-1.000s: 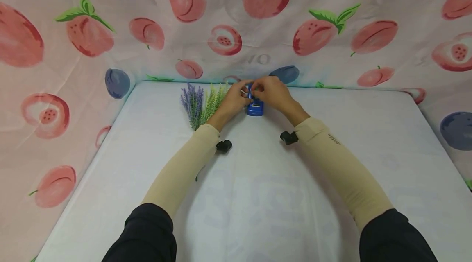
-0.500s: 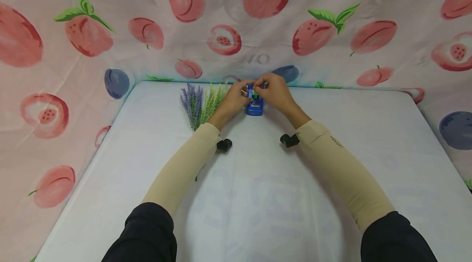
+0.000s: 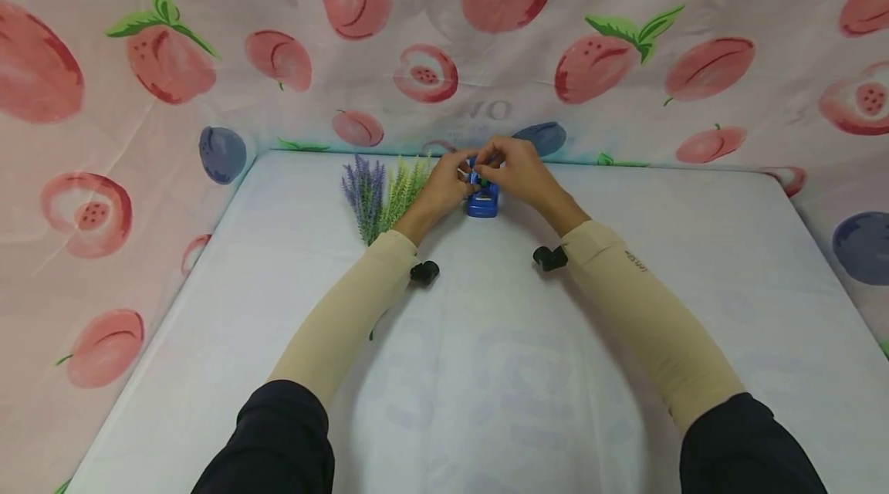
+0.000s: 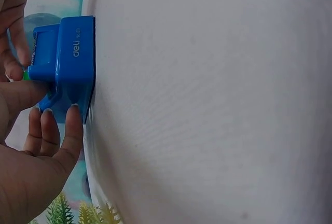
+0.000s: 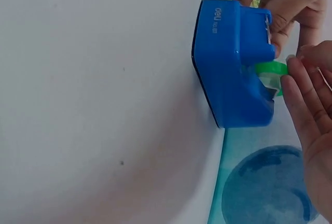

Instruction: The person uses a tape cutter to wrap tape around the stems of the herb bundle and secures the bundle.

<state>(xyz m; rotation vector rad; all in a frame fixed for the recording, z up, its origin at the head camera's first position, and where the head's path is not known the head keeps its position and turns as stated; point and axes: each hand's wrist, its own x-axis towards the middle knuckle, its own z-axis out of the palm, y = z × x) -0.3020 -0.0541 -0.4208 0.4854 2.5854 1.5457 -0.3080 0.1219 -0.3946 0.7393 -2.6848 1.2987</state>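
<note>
A blue tape dispenser (image 3: pixel 482 204) stands near the table's back edge, its maker's lettering showing in both wrist views. My left hand (image 3: pixel 443 189) grips it from the left, thumb on the upper part and fingertips along the side in the left wrist view. Seated in the dispenser's hollow is a tape roll with a green core (image 5: pixel 271 69), partly sticking out. My right hand (image 3: pixel 522 171) has its fingertips (image 5: pixel 289 81) at the green core, holding the roll from the right. The far side of the roll is hidden by the dispenser body.
Left of the dispenser lie sprigs of purple artificial flowers (image 3: pixel 363 197) and yellow-green ones (image 3: pixel 403 189), partly under my left forearm. The white-covered table (image 3: pixel 486 363) ends at a fruit-patterned cloth backdrop (image 3: pixel 500 69) just behind the dispenser.
The green core, hidden behind my fingers a second ago, came into sight at the dispenser half a second ago. The right hand has shifted slightly; the left hand keeps its place.
</note>
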